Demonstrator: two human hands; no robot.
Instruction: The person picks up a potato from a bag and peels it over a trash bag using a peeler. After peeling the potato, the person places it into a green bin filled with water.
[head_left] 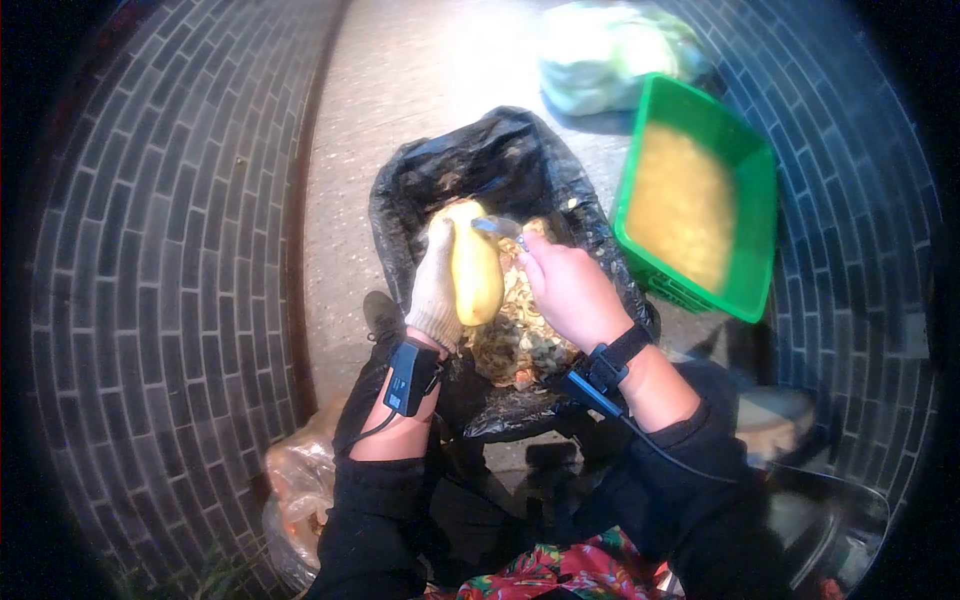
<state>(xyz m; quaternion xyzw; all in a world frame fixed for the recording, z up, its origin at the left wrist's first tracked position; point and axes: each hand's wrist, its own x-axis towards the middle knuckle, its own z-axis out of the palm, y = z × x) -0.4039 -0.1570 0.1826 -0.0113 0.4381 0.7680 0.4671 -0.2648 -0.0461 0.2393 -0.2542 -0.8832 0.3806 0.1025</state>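
My left hand (pixel 434 280), in a pale knit glove, is closed around a large, long yellow potato (pixel 478 275) with a smooth, peeled-looking surface. The potato is held lengthwise over a bin lined with a black plastic bag (pixel 400 205). In my right hand (pixel 575 290), bare and closed, is a peeler (pixel 495 227) whose shiny metal blade lies against the potato's upper right side. My fingers cover its handle. Below both hands, brown and cream peelings (pixel 525 335) fill the bag.
A green crate (pixel 755 240) of yellow pieces stands to the right of the bin. Behind it sits a pale, full plastic bag (pixel 620 55). Brick walls (pixel 175 260) rise on both sides. A clear bag (pixel 300 490) rests at lower left, a dark container (pixel 840 530) at lower right.
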